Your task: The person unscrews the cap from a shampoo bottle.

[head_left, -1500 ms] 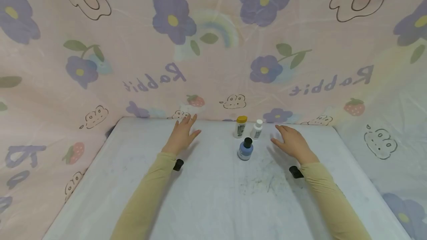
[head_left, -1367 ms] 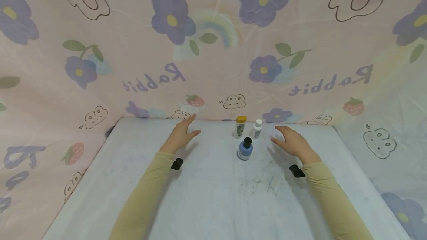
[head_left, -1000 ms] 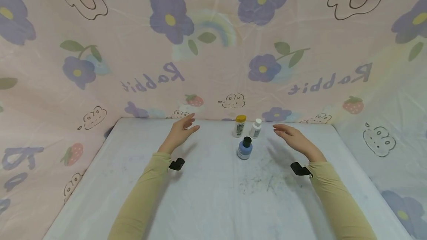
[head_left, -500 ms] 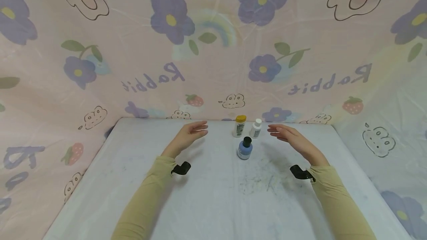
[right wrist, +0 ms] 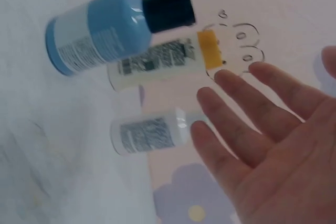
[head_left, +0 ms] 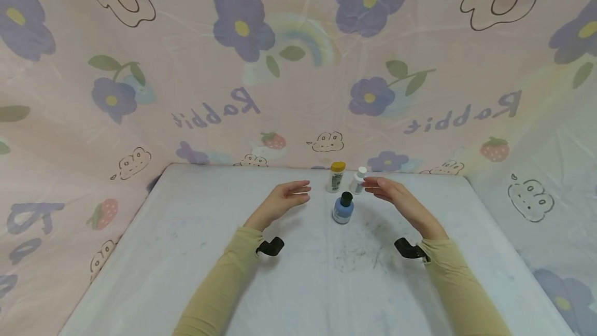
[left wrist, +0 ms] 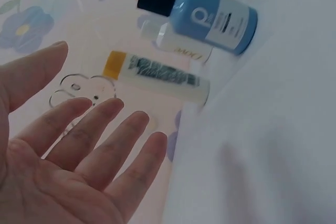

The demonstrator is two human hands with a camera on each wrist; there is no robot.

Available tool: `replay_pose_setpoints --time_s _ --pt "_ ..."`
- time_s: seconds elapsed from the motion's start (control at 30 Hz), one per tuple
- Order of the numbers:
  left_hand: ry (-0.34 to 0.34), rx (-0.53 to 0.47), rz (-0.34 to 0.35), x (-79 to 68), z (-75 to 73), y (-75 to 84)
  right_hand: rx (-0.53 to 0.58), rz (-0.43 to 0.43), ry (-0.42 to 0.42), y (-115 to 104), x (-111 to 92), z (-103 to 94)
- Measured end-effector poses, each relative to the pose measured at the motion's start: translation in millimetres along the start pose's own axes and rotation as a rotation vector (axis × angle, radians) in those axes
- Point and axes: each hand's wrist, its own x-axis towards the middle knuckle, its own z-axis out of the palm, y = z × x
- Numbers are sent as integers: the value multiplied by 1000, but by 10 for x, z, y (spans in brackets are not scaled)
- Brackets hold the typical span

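Three upright bottles stand grouped toward the back of the white table. In front is a blue bottle (head_left: pixel 343 212) with a black cap. Behind it stand a white bottle with a yellow cap (head_left: pixel 336 179) and a smaller white bottle with a white cap (head_left: pixel 357 185). My left hand (head_left: pixel 280 202) is held left of the group, fingers extended and palm turned toward the bottles, holding nothing. On the other side, my right hand (head_left: pixel 396 196) also has its fingers extended; its fingertips overlap the edge of the small white bottle in the head view.
The table (head_left: pixel 196 263) is covered in white and has dark scuff marks in front of the blue bottle. A pink curtain (head_left: pixel 298 92) with flowers and rabbits rises right behind the bottles and along both sides. Black wrist cameras hang under both sleeves.
Both hands have moved inward toward the bottles, the left one to the right and nearer, the right one to the left. The bottles stand where they were.
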Motion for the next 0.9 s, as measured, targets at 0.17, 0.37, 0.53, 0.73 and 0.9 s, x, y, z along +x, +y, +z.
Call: replay_pose_setpoints --time_s 0.17,0.37,0.53,0.73,0.9 --pt "-44 1 -33 13 197 -106 14 -42 -6 69 40 112" --pt "-58 -48 -26 84 404 -196 17 -76 -8 114 100 212" --pt "-24 -106 2 159 530 -248 5 -68 14 161 108 287" --pt "3 -186 20 228 645 -276 4 -70 30 250 123 379" --pt "21 -216 37 222 733 -233 -33 -121 75 268 147 460"
